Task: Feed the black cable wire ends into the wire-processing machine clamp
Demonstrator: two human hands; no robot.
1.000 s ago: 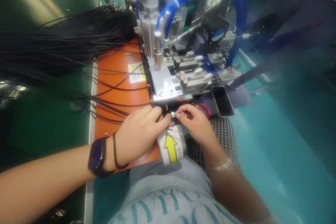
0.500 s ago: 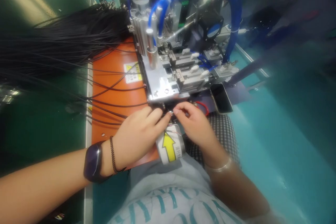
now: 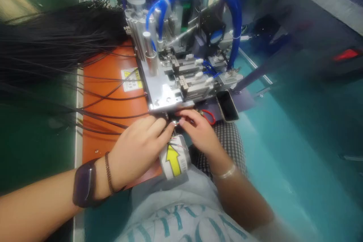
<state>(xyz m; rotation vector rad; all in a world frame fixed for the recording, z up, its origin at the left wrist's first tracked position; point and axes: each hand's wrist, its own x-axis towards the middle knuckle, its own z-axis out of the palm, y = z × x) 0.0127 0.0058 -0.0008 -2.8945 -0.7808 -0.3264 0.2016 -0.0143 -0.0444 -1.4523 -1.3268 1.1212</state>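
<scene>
Orange covers the surface [image 3: 113,102] under the black cables [image 3: 59,41], and a white label [image 3: 167,164] near its front edge carries a bold yellow arrow pointing up toward the metal machine [image 3: 167,96], leaning slightly left. Beside the arrow I can read "运行方", cut off at the curved edge. The warning sticker [image 3: 132,79] shows a yellow triangle; its print is too small to read.

The small shiny part [image 3: 176,123] sits just above that label, between the hands; it's too small to tell its long axis or which way it points. The left hand [image 3: 138,147] is mostly curled, a fingertip at the part, its grip hidden. The right hand [image 3: 200,132] has thumb and forefinger slightly apart, the thumb tip beside the part.
</scene>
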